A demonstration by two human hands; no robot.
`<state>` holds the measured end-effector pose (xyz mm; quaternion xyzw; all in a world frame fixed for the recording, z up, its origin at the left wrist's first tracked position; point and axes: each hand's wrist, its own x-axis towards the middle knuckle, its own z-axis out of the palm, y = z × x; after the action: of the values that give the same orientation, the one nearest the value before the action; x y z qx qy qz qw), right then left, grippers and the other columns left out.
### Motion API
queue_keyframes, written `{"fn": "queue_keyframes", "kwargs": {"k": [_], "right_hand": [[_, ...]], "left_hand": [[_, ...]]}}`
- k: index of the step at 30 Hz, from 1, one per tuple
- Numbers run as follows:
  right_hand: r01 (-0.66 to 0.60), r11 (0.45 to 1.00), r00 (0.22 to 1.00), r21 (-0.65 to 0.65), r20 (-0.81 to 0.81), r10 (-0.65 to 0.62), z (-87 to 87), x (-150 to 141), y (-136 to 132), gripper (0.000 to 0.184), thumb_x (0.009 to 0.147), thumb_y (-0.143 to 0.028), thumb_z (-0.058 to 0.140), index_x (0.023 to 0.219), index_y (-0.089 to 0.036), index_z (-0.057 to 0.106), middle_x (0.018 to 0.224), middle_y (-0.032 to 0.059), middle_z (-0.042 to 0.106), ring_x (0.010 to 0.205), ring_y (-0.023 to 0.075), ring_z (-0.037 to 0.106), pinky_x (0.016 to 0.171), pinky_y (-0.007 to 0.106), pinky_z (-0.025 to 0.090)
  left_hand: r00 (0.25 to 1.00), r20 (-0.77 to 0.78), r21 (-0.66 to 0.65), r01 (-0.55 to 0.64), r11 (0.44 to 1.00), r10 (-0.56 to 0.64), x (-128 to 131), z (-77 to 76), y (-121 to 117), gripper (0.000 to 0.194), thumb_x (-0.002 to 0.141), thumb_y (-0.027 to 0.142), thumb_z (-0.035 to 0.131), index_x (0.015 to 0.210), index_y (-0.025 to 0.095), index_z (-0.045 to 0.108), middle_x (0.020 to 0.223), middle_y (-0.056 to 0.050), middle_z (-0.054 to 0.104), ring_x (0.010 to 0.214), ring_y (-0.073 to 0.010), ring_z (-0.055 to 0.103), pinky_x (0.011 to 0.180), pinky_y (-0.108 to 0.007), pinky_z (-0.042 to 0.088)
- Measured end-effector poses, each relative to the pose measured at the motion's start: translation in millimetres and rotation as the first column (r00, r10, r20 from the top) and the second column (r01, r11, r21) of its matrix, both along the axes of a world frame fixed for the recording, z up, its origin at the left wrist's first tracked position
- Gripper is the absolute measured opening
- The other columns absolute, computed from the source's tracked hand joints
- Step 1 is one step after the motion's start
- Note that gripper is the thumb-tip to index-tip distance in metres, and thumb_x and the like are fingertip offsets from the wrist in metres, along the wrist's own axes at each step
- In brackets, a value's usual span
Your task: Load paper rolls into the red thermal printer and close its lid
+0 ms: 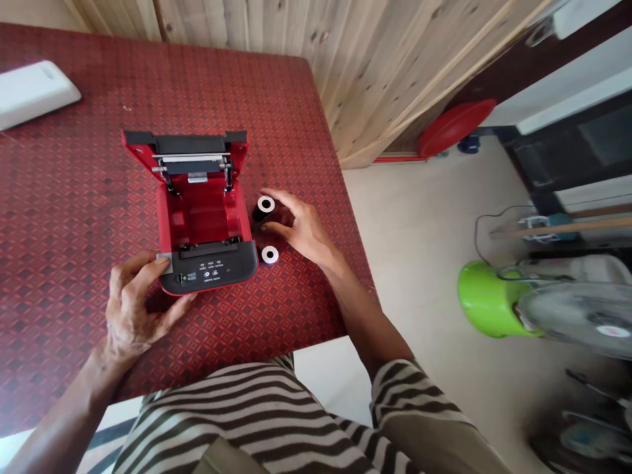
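Biggest first: pale, knotty wooden panelling (276,26) rises beyond both my hands, and under them spreads the worktop (89,178), red with a dark diamond pattern. Well out past my right hand, down on the floor (415,217), there's a bright green tub (486,299). Now the printer (205,217), red and black, on the worktop between my two hands! Its lid (197,145) is up, ahead of my left hand, and the red bay lies bare. My left hand (131,303) grips the near left corner, fingers on top, thumb at the front edge. Far ahead and left of that hand lies a white case (34,92). And over to my right hand (309,230): thumb and forefinger are either side of the far roll (261,209), upright beside the printer, though from above I can't tell whether they've clamped it. Last, the near roll (265,255), white end up, just below that thumb, close by the printer's front right corner.
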<state>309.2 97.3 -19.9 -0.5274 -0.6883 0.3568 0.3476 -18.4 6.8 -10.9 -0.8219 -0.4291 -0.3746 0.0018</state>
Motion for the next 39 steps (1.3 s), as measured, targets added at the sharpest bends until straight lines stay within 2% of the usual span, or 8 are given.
{"fn": "queue_keyframes", "kwargs": {"k": [3,5,10,14,19,26,32,39], "right_hand": [[0.049,0.998,0.995,-0.032,-0.088,-0.051,-6.4,-9.1,7.1,0.035,0.085,-0.025,0.078,0.12,-0.024,0.073,0.121,0.0058,0.078,0.115,0.0259,0.071,0.109,0.051,0.053],[0.07,0.996,0.987,-0.051,-0.143,-0.077,5.7,-5.6,4.8,0.033,0.086,-0.033,0.079,0.116,-0.023,0.074,0.116,0.0055,0.078,0.109,0.0246,0.072,0.103,0.047,0.056],[-0.256,0.967,0.95,-0.022,-0.19,0.247,86.5,1.4,-12.1,0.051,0.095,-0.05,0.075,0.138,-0.026,0.065,0.12,0.0057,0.075,0.107,0.0232,0.073,0.093,0.04,0.06],[-0.382,0.917,0.909,0.115,0.229,0.349,129.9,-35.7,-16.2,0.036,0.095,-0.028,0.078,0.129,-0.023,0.065,0.12,0.0058,0.073,0.109,0.0236,0.07,0.099,0.042,0.058],[-0.491,0.871,0.613,0.026,0.72,0.325,124.2,-100.1,-7.7,0.021,0.103,-0.006,0.054,0.118,-0.011,0.068,0.105,0.0132,0.074,0.109,0.0271,0.068,0.094,0.04,0.057],[-0.491,0.862,0.431,-0.126,0.824,0.367,110.0,-125.8,8.4,0.039,0.101,0.002,0.038,0.124,-0.008,0.068,0.104,0.0169,0.076,0.102,0.0267,0.073,0.083,0.036,0.054],[-0.488,0.852,0.472,-0.19,0.763,0.441,103.0,-123.7,18.0,0.037,0.099,0.003,0.04,0.115,-0.008,0.072,0.107,0.018,0.076,0.1,0.0266,0.073,0.087,0.039,0.055],[-0.585,0.81,0.678,0.051,0.578,0.454,111.6,-91.9,-0.8,0.042,0.097,0.007,0.044,0.124,-0.013,0.07,0.119,0.0119,0.077,0.112,0.0227,0.071,0.105,0.043,0.057]], "left_hand": [[1.0,-0.006,-0.001,0.0,1.0,0.0,0.1,0.4,-0.2,0.093,0.084,0.029,0.087,0.162,0.03,0.036,0.133,-0.013,0.065,0.114,-0.0279,0.067,0.09,-0.044,0.063],[1.0,-0.002,-0.018,0.0,1.0,0.0,0.2,0.6,-0.3,0.091,0.086,0.028,0.084,0.162,0.031,0.035,0.134,-0.013,0.064,0.115,-0.0272,0.067,0.091,-0.044,0.064],[1.0,0.02,-0.003,0.005,1.0,-0.005,0.9,-1.6,-1.6,0.086,0.089,0.031,0.082,0.161,0.028,0.037,0.132,-0.012,0.064,0.115,-0.0261,0.067,0.09,-0.041,0.066],[0.999,0.046,-0.043,0.018,0.999,-0.016,1.2,-4.6,-4.0,0.081,0.09,0.031,0.08,0.16,0.024,0.039,0.13,-0.014,0.063,0.114,-0.0258,0.067,0.089,-0.037,0.066],[0.998,0.06,-0.061,0.032,0.998,-0.029,1.1,-5.9,-5.2,0.082,0.089,0.03,0.082,0.159,0.02,0.04,0.13,-0.017,0.062,0.117,-0.026,0.067,0.095,-0.038,0.064],[0.997,0.068,-0.055,0.04,0.998,-0.037,2.2,-4.9,-5.6,0.08,0.092,0.03,0.077,0.161,0.022,0.036,0.132,-0.016,0.062,0.118,-0.0257,0.067,0.093,-0.037,0.065],[0.996,0.076,-0.075,0.04,0.996,-0.034,1.1,-5.8,-6.4,0.08,0.092,0.029,0.077,0.16,0.023,0.037,0.133,-0.016,0.062,0.119,-0.0254,0.067,0.094,-0.036,0.064],[0.998,0.059,-0.072,0.039,0.997,-0.035,0.9,-5.9,-5.8,0.078,0.092,0.027,0.077,0.159,0.022,0.038,0.132,-0.017,0.062,0.119,-0.026,0.067,0.093,-0.037,0.065]]}}
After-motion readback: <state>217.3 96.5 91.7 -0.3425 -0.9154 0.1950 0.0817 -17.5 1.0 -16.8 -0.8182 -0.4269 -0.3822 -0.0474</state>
